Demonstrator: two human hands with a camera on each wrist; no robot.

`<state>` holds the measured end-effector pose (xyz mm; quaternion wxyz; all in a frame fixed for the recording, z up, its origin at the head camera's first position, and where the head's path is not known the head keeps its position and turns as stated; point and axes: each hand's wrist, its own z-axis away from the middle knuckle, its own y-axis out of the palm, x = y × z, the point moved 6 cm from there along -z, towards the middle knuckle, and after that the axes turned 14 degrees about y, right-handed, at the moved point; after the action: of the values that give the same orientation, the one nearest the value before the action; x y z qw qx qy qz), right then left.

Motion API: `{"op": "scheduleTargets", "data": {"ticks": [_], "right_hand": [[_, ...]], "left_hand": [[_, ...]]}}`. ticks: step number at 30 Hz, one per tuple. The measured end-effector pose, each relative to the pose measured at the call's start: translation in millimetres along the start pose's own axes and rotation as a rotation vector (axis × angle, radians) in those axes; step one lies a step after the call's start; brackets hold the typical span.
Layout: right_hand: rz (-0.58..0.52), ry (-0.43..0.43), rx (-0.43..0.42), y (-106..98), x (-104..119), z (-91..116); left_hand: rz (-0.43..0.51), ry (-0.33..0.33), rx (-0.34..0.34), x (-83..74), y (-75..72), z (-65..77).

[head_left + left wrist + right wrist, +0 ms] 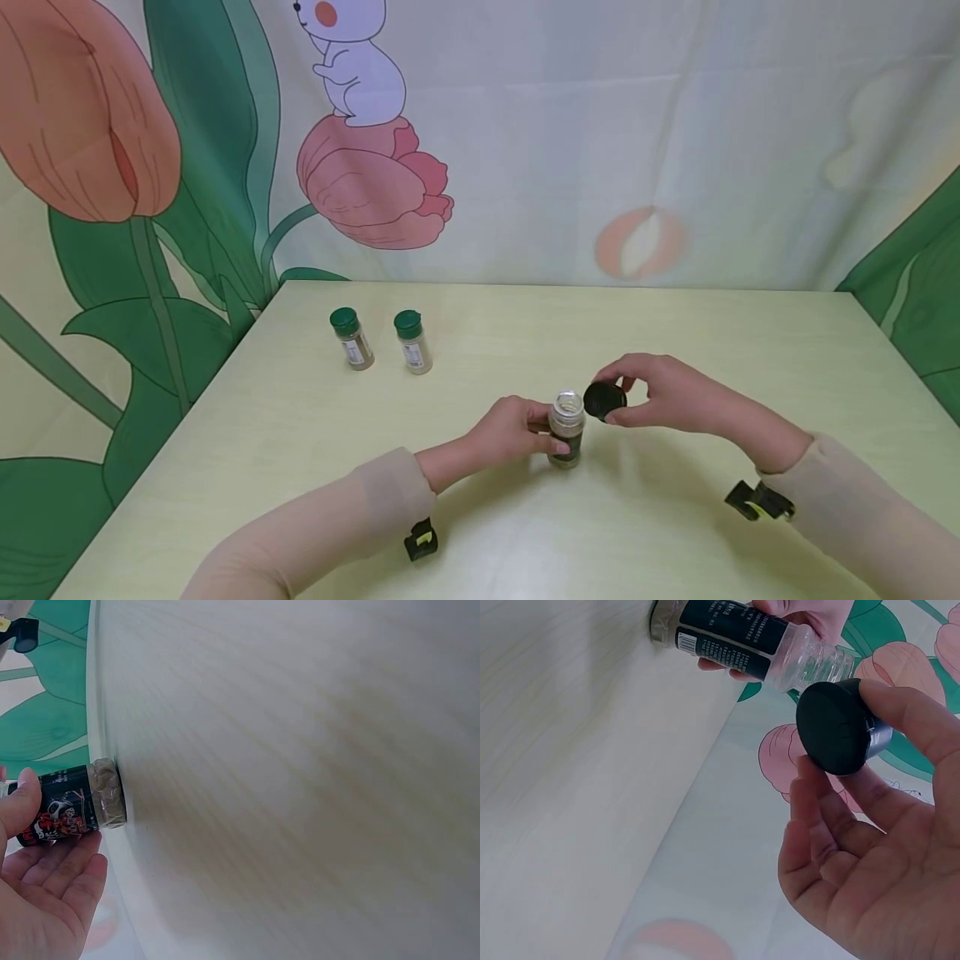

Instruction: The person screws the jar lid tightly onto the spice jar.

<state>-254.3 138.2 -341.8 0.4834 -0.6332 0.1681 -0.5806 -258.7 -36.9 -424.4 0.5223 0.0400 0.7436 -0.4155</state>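
Note:
My left hand (513, 433) grips a clear spice jar (567, 427) with a dark label, upright on the table. Its threaded mouth is uncovered, and in the left wrist view a brownish content shows at the base of the jar (67, 804). Just right of the mouth, my right hand (663, 392) pinches a black cap (604, 401) between thumb and fingers, tilted on its side. The right wrist view shows the cap (836, 726) close by the jar's clear neck (814, 660).
Two small jars with green lids stand at the back left: one with brown content (353, 340), one paler (414, 343). They rest on the pale wooden table (480, 333). A printed curtain (525, 167) hangs behind the table's far edge.

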Motion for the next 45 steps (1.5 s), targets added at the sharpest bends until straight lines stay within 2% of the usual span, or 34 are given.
{"op": "scheduleTargets", "data": {"ticks": [9, 17, 45], "right_hand": [[-0.032, -0.038, -0.029, 1, 2, -3], [-0.074, -0.041, -0.017, 7, 4, -8], [-0.106, -0.043, -0.025, 22, 8, -23]], "left_hand": [[-0.017, 0.007, -0.003, -5.5, -1.4, -1.3], [-0.01, 0.017, -0.006, -6.0, 0.0, -2.7], [-0.035, 0.058, -0.004, -8.8, -2.1, -1.5]]}}
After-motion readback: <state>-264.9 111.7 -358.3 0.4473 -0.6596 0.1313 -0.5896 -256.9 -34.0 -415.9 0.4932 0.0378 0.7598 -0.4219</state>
